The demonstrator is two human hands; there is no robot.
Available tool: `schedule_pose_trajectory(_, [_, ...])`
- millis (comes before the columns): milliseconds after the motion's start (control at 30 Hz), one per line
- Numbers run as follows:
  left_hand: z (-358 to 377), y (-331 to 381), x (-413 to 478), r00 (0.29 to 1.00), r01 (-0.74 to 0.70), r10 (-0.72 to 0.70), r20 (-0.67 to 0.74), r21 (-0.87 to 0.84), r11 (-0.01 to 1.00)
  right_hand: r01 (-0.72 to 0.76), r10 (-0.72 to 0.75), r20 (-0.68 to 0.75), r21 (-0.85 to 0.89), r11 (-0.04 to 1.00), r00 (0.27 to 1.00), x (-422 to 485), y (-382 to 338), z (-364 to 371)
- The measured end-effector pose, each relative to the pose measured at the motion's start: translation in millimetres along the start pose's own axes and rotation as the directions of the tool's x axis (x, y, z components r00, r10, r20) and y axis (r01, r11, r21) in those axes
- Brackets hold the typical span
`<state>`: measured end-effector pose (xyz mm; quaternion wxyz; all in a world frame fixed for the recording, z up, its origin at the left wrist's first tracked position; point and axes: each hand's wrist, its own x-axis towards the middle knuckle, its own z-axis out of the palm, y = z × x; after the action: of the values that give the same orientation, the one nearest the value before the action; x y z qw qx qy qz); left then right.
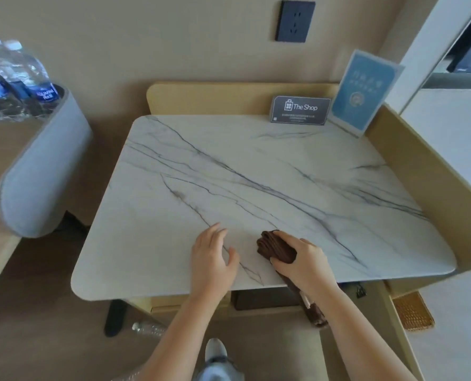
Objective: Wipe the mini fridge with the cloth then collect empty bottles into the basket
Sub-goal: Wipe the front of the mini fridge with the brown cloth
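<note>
Right now your right hand (301, 261) grips the bunched brown cloth (277, 247) on the marble top (256, 174) near its front edge, one end of the cloth hanging past that edge. Your left hand (213, 255) lies just beside it, fingers spread, holding nothing. Bottles (14, 75) fill the grey basket (45, 166) at left; another bottle (148, 329) lies on the floor.

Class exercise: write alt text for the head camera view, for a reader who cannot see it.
A person's right hand presses a folded brown cloth on a white marble-look tabletop, the left hand open beside it. Two sign cards stand at the back; water bottles sit far left.
</note>
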<state>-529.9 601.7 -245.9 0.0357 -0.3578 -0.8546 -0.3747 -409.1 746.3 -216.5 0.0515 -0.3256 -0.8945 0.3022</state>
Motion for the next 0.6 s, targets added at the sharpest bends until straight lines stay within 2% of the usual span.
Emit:
schedule_pose_trajectory(300, [-0.3, 65.6, -100.2, 0.991, -0.105, 0.108, 0.082, -0.033, 0.994, -0.079, 0.159, -0.175, 0.393, 0.916, 0.972, -122.0, 45.5, -25.3])
schedule_pose_trajectory(400, [-2.3, 71.6, -133.7, 0.99, -0.093, 0.094, 0.103, -0.013, 0.996, -0.076, 0.171, -0.178, 0.445, 0.892, 0.969, -151.4, 52.9, -22.9])
schedule_pose_trajectory(600, [-12.0, 67.9, -177.6, 0.992, -0.044, 0.04, 0.121, 0.031, 0.999, -0.082, 0.179, -0.18, 0.444, 0.892, 0.967, -182.4, 56.4, -10.0])
